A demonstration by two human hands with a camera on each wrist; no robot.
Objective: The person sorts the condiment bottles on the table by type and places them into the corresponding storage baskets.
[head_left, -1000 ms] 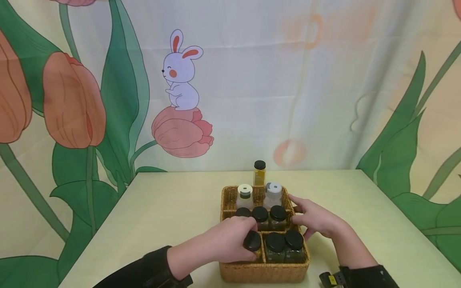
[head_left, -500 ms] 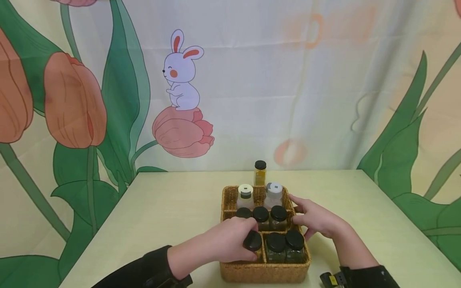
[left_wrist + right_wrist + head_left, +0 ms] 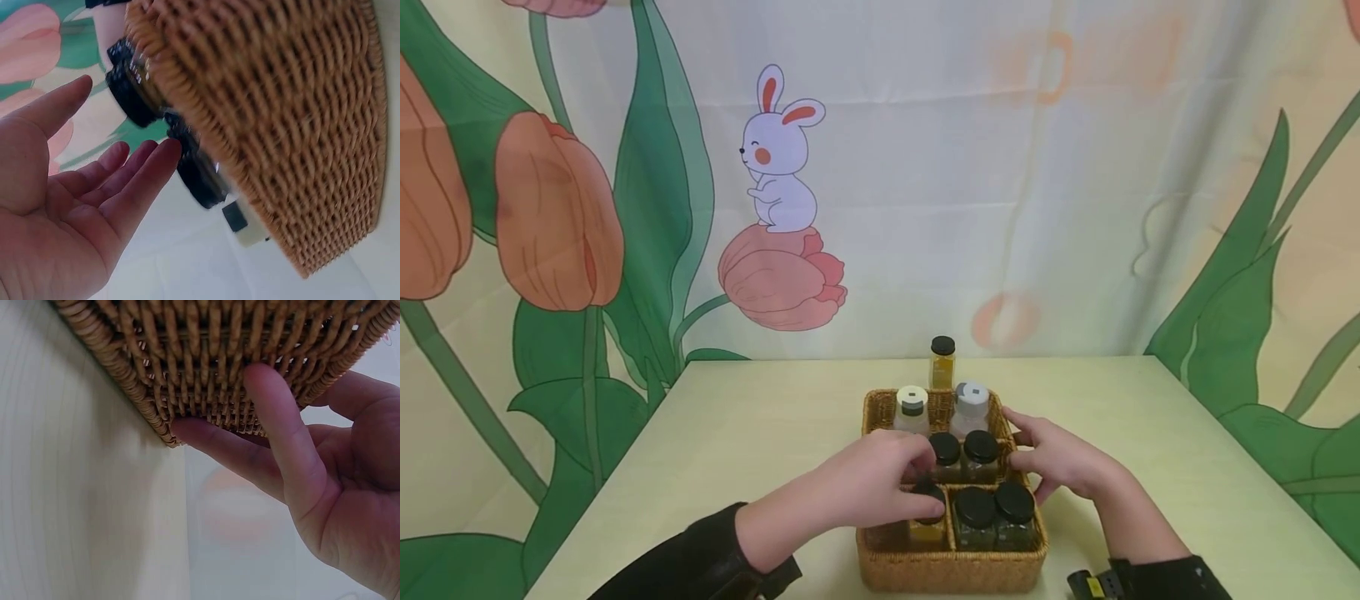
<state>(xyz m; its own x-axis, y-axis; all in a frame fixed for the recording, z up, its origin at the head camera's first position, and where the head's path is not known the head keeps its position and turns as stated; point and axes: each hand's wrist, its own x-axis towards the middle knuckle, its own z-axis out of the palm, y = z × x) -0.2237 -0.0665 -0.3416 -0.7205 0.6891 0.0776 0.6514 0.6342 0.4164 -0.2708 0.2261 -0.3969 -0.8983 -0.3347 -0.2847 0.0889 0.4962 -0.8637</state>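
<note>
A wicker basket [image 3: 951, 575] with compartments stands on the table, holding several black-lidded jars and two white-capped bottles. My left hand [image 3: 880, 479] hovers over its front left compartment, thumb and fingers spread apart, above a yellow-filled jar [image 3: 927, 533]. In the left wrist view, the left hand [image 3: 94, 181] shows nothing in its grasp; a fingertip is close to a black lid [image 3: 203, 181], and contact cannot be told. My right hand [image 3: 1067, 454] holds the basket's right wall, one digit over the rim. Fingertips [image 3: 265, 381] press the outer weave in the right wrist view.
Behind the basket stands a narrow black-capped jar [image 3: 942, 367] with yellow contents. Two dark-filled jars [image 3: 976, 525] fill the front right compartment. A curtain [image 3: 910, 167] printed with tulips and a rabbit hangs behind the table [image 3: 760, 433].
My left hand has let go of the yellow-filled jar in the front left compartment and lifted slightly, its fingers opening. The right hand and basket keep their place.
</note>
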